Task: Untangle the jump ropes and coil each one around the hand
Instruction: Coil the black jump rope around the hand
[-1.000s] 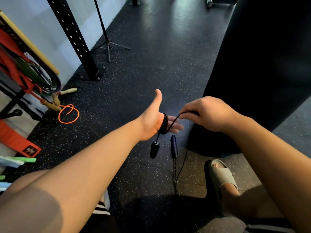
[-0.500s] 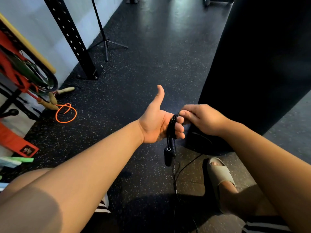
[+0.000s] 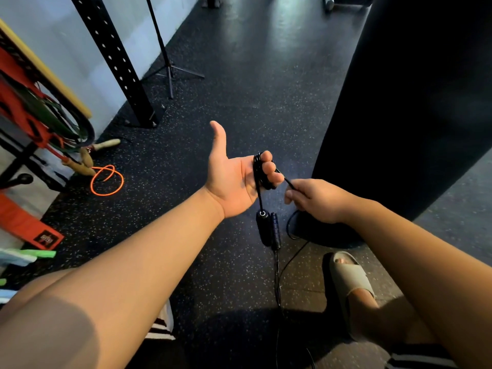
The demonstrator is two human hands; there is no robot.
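Note:
A black jump rope (image 3: 257, 173) is wound in several turns round the fingers of my left hand (image 3: 234, 179), which is palm up with the thumb out and fingers curled over the coil. One black handle (image 3: 263, 227) hangs from the coil below that hand, with a second dark handle (image 3: 275, 230) just beside it. My right hand (image 3: 316, 201) pinches the free black cord to the right of the coil and holds it taut. More cord trails down to the floor between my legs.
An orange jump rope (image 3: 106, 179) with wooden handles (image 3: 87, 158) lies on the speckled rubber floor at left, below a rack of resistance bands (image 3: 40, 115). A black perforated post (image 3: 117, 62) and a tripod stand (image 3: 170, 73) stand behind. A large black bag (image 3: 399, 102) fills the right.
My left hand has turned palm up and its fingers curled over the coil. My right hand has drawn the cord away to the right and lower. The handles swing under the coil.

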